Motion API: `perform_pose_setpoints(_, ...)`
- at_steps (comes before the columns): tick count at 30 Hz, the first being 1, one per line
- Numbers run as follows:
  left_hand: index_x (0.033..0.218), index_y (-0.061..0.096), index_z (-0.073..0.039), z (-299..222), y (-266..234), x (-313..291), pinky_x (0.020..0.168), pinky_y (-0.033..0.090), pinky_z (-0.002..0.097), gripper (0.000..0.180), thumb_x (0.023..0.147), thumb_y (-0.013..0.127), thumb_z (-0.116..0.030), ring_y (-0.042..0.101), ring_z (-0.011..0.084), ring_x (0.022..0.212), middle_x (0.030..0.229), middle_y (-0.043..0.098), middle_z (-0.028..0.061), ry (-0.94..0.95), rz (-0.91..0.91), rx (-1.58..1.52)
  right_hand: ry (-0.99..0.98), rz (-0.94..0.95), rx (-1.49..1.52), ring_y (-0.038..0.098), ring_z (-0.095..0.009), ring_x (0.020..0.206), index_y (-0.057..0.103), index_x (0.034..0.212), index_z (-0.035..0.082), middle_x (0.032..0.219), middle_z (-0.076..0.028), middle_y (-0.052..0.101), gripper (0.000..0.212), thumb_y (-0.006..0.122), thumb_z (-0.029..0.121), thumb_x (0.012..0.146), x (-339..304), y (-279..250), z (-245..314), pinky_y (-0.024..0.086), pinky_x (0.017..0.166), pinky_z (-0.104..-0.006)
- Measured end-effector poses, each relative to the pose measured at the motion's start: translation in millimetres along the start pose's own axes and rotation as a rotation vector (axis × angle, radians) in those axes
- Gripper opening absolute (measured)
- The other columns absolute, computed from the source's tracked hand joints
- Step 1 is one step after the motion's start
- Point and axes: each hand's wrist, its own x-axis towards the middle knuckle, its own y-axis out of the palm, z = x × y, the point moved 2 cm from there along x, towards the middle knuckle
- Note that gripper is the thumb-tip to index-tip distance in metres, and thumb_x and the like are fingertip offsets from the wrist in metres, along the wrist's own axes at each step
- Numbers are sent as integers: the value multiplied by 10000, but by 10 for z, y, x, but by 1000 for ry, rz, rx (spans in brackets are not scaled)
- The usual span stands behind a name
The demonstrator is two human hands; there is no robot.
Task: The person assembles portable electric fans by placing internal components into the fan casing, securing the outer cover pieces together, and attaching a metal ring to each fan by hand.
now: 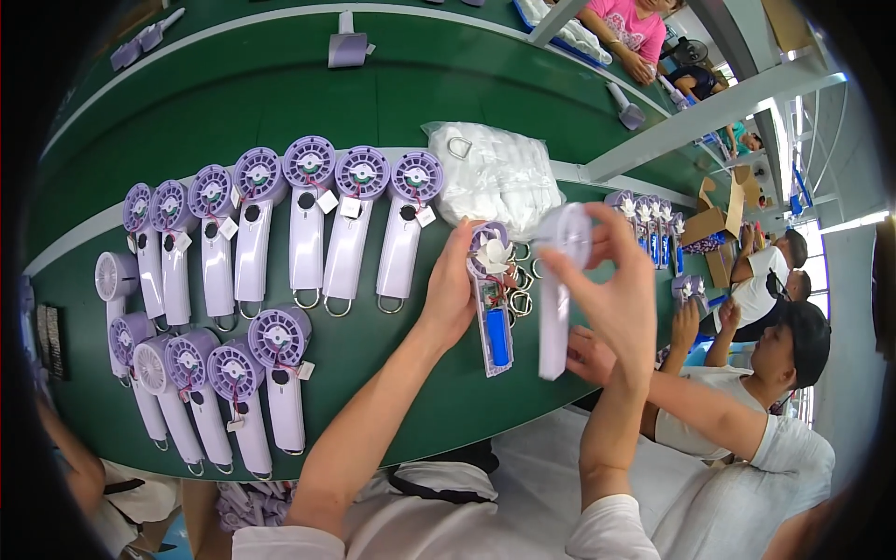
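Note:
My left hand grips an opened handheld fan by its head end, its inside facing up. White fan blades, a small green circuit board and a blue battery show in it. Just to the right, my right hand holds a lilac fan casing half by its round head, handle pointing down. The two parts are apart. Metal D-rings lie on the green table between them, partly hidden by the fan and the casing.
Two rows of lilac fans with metal loops lie to the left. A clear bag of white parts sits beyond my hands. Close on the right is a co-worker's hand. More open fans lie farther right, near a cardboard box.

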Motion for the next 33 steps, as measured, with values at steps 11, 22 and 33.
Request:
perform_pose_setpoints(11, 1238, 499, -41, 2, 53, -46, 906, 472, 308, 427, 1041, 342, -385, 583, 143, 1020, 1119, 599, 70, 94, -37, 99, 96, 196, 26, 590, -143, 681, 588, 1124, -21, 759, -75, 638, 541, 819, 245, 713, -71, 329, 29, 490, 627, -276)
perform_pose_setpoints(22, 1197, 506, -62, 8, 76, -30, 794, 487, 272, 388, 1027, 399, -393, 580, 103, 933, 1047, 586, 38, 78, -26, 92, 51, 178, 9, 597, -195, 639, 574, 1115, -35, 772, -121, 632, 580, 814, 313, 718, -88, 348, -36, 495, 588, -314)
perform_pose_setpoints(33, 1156, 545, -1, -58, 93, 75, 882, 513, 397, 637, 964, 373, -584, 645, 290, 925, 1022, 628, 154, 9, -5, -32, 489, -221, 971, 615, -113, 821, 533, 1198, 0, 986, -50, 638, 392, 578, 302, 952, -480, 80, -861, 495, 708, -264)
